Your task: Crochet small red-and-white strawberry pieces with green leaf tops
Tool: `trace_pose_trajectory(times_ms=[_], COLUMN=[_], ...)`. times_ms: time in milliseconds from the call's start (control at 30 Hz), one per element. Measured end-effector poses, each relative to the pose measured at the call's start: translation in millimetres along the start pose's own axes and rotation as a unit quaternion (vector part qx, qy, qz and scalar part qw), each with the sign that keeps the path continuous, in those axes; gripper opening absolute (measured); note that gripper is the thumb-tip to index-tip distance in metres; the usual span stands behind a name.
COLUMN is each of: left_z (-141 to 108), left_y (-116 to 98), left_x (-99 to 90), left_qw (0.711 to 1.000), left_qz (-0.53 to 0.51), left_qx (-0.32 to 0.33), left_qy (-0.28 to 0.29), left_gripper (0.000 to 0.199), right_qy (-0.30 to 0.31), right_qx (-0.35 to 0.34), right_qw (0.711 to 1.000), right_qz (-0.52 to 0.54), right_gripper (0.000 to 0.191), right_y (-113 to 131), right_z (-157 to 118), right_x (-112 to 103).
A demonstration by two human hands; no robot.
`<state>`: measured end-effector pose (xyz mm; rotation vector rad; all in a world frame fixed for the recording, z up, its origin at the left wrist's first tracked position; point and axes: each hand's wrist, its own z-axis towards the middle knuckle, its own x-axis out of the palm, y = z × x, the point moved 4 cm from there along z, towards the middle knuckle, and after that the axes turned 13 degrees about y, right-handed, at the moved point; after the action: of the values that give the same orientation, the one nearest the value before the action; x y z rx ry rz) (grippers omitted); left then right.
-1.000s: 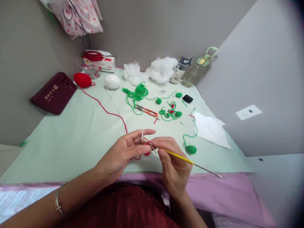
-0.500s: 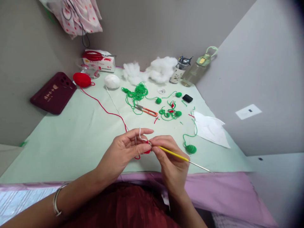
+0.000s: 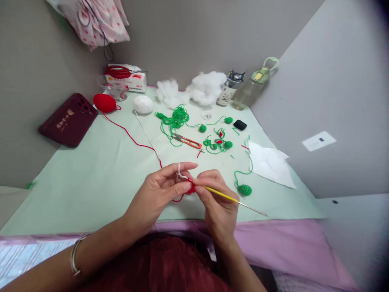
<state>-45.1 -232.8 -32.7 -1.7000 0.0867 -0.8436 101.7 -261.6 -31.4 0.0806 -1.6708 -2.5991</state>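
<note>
Left hand [image 3: 152, 195]: fingers pinch the red piece [image 3: 191, 187]; white yarn [image 3: 179, 167] loops the forefinger.
Right hand [image 3: 221, 209]: fingers grip the hook [image 3: 221, 194], angled into the red piece.
Red piece: between both hands, nearer the person than the snips [image 3: 191, 142].
Red ball [image 3: 104, 103], white ball [image 3: 142, 104]: left of the snips, farther back.
Green tangle [image 3: 178, 117]: just behind the snips.

We pinch a red piece [image 3: 191, 188] in our left hand [image 3: 153, 192], white yarn [image 3: 178, 167] looped over its index finger [image 3: 189, 166], and hold a hook [image 3: 221, 194] against the piece in our right hand [image 3: 221, 211], snips [image 3: 191, 142] and green yarn [image 3: 179, 117] lying beyond.
</note>
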Motion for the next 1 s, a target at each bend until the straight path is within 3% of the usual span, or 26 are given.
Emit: trace_pose_trajectory(times_ms=[167,433,733,867,1000], left_z=[3,4,5,4,0], left_y=[-2,-4,-3,-4,-5], left_x=[-1.5,-2.8,-3.5,-3.1,0.2], left_qw=[1.0,1.0,0.999,0.999,0.991], left_qz=[0.014,0.006,-0.023,0.04,0.13], left_qx=[-0.002,-0.015,-0.036,-0.031,-0.022], left_qy=[-0.004,0.003,0.003,0.004,-0.012], left_gripper=[0.03,0.029,0.032,0.029,0.039], right_qy=[0.017,-0.016,-0.055,-0.051,-0.059], right_qx=[0.019,0.054,0.122,0.142,0.101], right_qw=[0.998,0.993,0.943,0.927,0.949], right_qz=[0.06,0.106,0.306,0.343,0.292], right_gripper=[0.014,0.014,0.01,0.009,0.009], right_y=[-4,-10,-17,-20,-19], right_z=[1,0,8,8,4], right_x=[2,1,5,5,4])
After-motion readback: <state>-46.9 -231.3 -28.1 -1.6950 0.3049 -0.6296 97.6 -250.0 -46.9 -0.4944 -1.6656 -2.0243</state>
